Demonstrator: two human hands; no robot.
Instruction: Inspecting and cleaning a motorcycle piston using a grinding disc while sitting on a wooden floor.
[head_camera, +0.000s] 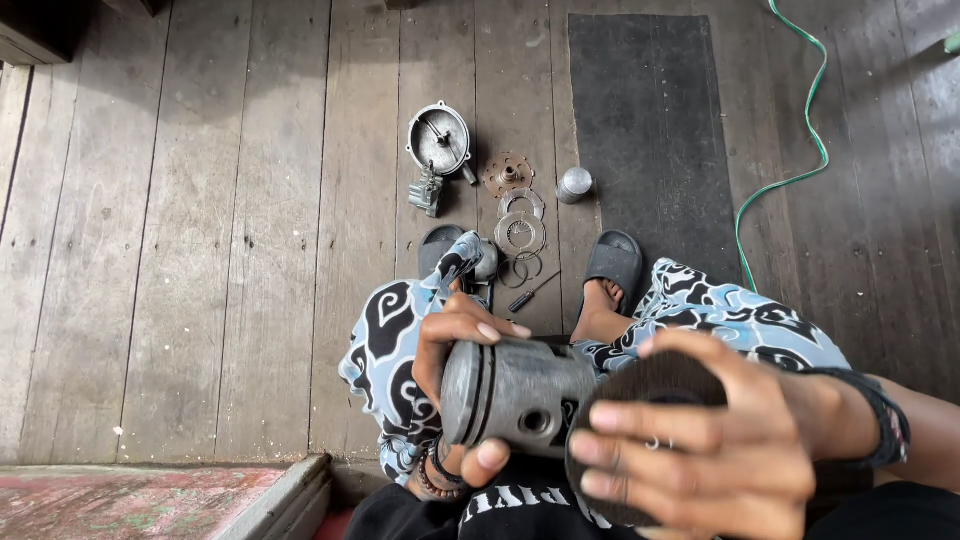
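Floorboards (200, 250): grey, weathered wooden planks running away from the viewer, filling most of the view
Painted ledge (130, 500): worn red and green surface with a raised wooden edge, at the lower left corner
Round housing (440, 138): silver bowl-shaped metal cover lying on the boards, open side up, with a small metal block (426, 190) just below it
Rusty disc (508, 174): brown plate with holes, right of the housing; below it a toothed clutch plate (520, 234) and thin wire rings (522, 268), all close together
Small cylinder (574, 185): silver, standing upright just right of the rusty disc
Screwdriver (530, 293): small, dark-handled, lying near the rings between the two feet
Left hand (452, 370): fingers curled over the top and thumb pressed underneath, firmly gripping the piston at its ringed end; beaded bracelets at the wrist
Piston (515, 392): dull grey metal, held on its side above the lap, ring grooves toward the left, pin hole facing the camera
Right hand (700, 440): fingers spread flat over a dark round abrasive pad (650, 385), pressing it against the open right end of the piston; dark wristband
Legs: patterned blue, black and white trousers, feet in dark sandals (614, 262) on the boards
Black mat (650, 130): long dark rectangle lying on the planks, right of the parts
Green hose (800, 120): thin, snaking across the boards at the far right
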